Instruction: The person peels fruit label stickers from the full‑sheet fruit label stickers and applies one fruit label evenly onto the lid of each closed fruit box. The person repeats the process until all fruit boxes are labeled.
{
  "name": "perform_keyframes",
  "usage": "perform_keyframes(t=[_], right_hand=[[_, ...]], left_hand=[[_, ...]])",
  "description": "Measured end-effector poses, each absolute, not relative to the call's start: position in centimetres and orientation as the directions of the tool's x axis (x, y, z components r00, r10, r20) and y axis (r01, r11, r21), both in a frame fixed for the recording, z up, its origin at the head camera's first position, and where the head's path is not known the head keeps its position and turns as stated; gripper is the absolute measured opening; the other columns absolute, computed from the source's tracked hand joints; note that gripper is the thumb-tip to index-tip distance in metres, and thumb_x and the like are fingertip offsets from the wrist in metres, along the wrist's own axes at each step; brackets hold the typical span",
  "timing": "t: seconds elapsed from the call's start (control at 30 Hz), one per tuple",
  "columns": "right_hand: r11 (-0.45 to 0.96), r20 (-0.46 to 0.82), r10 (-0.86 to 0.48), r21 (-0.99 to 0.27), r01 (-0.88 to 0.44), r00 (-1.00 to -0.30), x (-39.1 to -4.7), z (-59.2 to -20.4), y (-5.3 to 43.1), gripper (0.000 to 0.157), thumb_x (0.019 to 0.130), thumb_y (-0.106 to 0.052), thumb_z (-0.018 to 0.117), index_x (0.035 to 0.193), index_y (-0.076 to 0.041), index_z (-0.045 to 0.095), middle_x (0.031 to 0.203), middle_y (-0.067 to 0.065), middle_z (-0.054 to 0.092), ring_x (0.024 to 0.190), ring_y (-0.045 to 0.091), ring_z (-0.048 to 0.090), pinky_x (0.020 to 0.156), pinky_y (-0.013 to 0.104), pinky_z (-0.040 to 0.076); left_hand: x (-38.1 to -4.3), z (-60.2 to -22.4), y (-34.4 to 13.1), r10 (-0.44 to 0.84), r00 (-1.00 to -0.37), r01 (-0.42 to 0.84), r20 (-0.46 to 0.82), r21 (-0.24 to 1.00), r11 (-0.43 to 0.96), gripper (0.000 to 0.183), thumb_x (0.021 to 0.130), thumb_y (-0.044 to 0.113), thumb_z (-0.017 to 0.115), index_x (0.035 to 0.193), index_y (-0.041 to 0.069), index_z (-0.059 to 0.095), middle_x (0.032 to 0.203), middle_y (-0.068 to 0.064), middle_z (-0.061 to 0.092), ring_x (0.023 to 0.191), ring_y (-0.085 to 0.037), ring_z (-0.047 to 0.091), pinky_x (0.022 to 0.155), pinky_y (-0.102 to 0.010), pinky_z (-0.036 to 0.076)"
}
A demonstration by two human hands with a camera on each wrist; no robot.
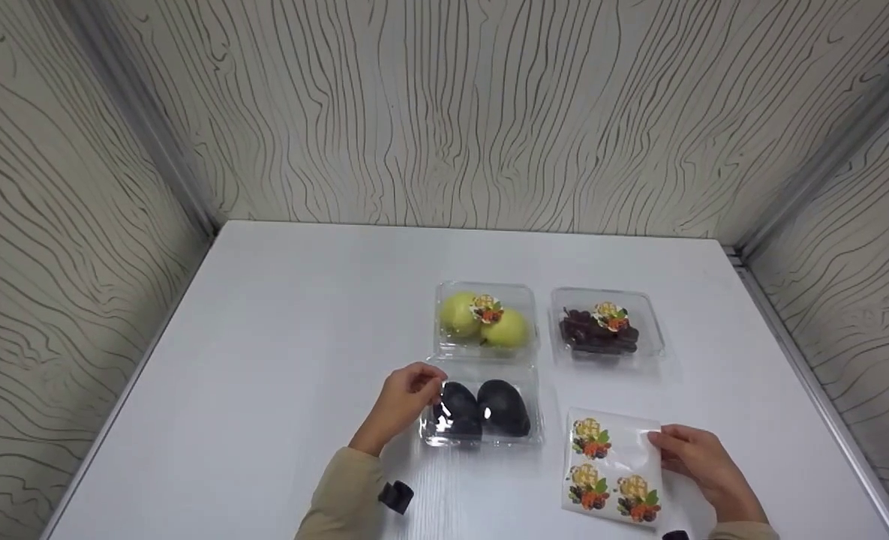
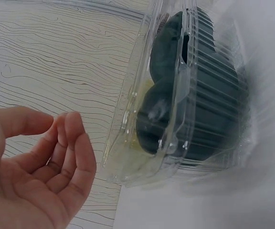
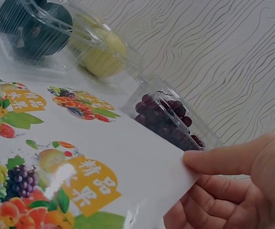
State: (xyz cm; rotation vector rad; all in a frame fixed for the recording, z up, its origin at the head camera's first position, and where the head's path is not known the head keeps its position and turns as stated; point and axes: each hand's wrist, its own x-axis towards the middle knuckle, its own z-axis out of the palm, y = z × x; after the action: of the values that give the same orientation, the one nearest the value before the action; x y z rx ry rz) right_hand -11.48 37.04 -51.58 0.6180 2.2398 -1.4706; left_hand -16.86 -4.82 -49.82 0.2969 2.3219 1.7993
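In the head view my right hand [image 1: 703, 461] pinches the right edge of a white sticker sheet [image 1: 632, 454], thumb on top and fingers beneath. Three fruit-print stickers show on the sheet, and its upper right part is bare. My left hand [image 1: 412, 390] hovers at the left side of a clear plastic clamshell box [image 1: 519, 444] with two dark oval fruits [image 1: 503, 407] inside. The left wrist view has this hand [image 2: 47, 167] loosely curled, thumb tip close to the fingertips, nothing visible between them. The dark fruits' box [image 2: 190, 114] stands beside it, lid down.
Behind the dark fruits stands a clear box of two yellow-green fruits [image 1: 506, 330], a round sticker [image 1: 487, 308] on its lid. To its right sits a box of dark red grapes [image 1: 594, 341], also stickered. Patterned panels [image 1: 444, 112] enclose the white table [image 1: 301, 315].
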Motion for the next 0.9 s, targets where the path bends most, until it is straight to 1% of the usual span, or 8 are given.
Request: perform_keyframes(t=[0.1,0.23,0.3,0.43,0.53,0.7,0.9], right_hand=[[0.354,-0.533,0.138,-0.761,0.544,-0.835,-11.5,-51.3,36.9,0.034,0.095,-0.022,0.058,0.112,0.008,0.059,0.091,-0.003,0.069,0.083,0.006,0.064,0.077,0.025,0.057],[0.366,-0.516,0.129,-0.769,0.524,-0.847,-11.4,-51.1,36.6,0.037,0.096,-0.022,0.056,0.116,0.009,0.057,0.095,-0.001,0.069,0.086,0.007,0.065,0.080,0.027,0.058],[0.381,-0.501,0.116,-0.775,0.504,-0.858,-11.4,-50.9,36.5,0.039,0.097,-0.023,0.055,0.119,0.009,0.055,0.098,-0.001,0.069,0.088,0.007,0.065,0.083,0.029,0.058],[0.392,-0.482,0.083,-0.789,0.473,-0.873,-11.3,-50.4,36.4,0.042,0.099,-0.025,0.052,0.123,0.009,0.051,0.101,-0.002,0.067,0.091,0.006,0.064,0.087,0.030,0.057],[0.383,-0.482,0.070,-0.796,0.469,-0.874,-11.4,-50.0,36.4,0.042,0.100,-0.026,0.050,0.123,0.008,0.049,0.102,-0.004,0.066,0.092,0.004,0.063,0.088,0.029,0.056],[0.369,-0.477,0.058,-0.806,0.463,-0.877,-11.5,-49.3,36.2,0.044,0.101,-0.028,0.047,0.127,0.008,0.045,0.106,-0.005,0.066,0.094,0.002,0.063,0.088,0.027,0.056],[0.331,-0.463,0.045,-0.829,0.451,-0.885,-11.5,-48.4,35.8,0.037,0.101,-0.027,0.047,0.121,0.005,0.047,0.101,-0.009,0.064,0.092,-0.001,0.062,0.083,0.021,0.054]], left_hand=[[-16.7,-49.8,-4.7,0.277,-0.960,0.031,-0.034,0.973,0.230,0.021,0.092,0.005,0.054,0.104,-0.010,0.062,0.092,-0.027,0.065,0.072,-0.011,0.058,0.066,-0.026,0.054],[-16.5,-49.7,-4.4,0.290,-0.956,0.010,-0.055,0.976,0.217,0.022,0.093,0.007,0.053,0.106,-0.009,0.062,0.094,-0.025,0.065,0.073,-0.010,0.057,0.065,-0.020,0.050],[-16.4,-49.7,-4.2,0.302,-0.952,0.021,-0.046,0.976,0.216,0.023,0.094,0.007,0.052,0.106,-0.010,0.062,0.093,-0.024,0.066,0.073,-0.009,0.057,0.066,-0.021,0.052],[-16.3,-49.6,-3.5,0.323,-0.946,0.040,-0.028,0.979,0.202,0.022,0.093,0.005,0.052,0.105,-0.012,0.061,0.091,-0.023,0.066,0.072,-0.010,0.057,0.069,-0.028,0.056],[-16.1,-49.6,-3.1,0.330,-0.943,0.039,-0.031,0.979,0.201,0.022,0.092,0.005,0.053,0.104,-0.012,0.061,0.090,-0.023,0.066,0.071,-0.009,0.057,0.069,-0.029,0.056],[-15.8,-49.5,-2.1,0.334,-0.942,0.044,-0.027,0.978,0.202,0.021,0.091,0.006,0.055,0.103,-0.010,0.063,0.088,-0.021,0.066,0.070,-0.007,0.057,0.066,-0.024,0.053],[-15.3,-49.4,-0.9,0.347,-0.938,0.048,-0.010,0.986,0.158,0.019,0.091,0.004,0.056,0.102,-0.010,0.063,0.089,-0.025,0.066,0.069,-0.006,0.056,0.061,-0.015,0.047]])
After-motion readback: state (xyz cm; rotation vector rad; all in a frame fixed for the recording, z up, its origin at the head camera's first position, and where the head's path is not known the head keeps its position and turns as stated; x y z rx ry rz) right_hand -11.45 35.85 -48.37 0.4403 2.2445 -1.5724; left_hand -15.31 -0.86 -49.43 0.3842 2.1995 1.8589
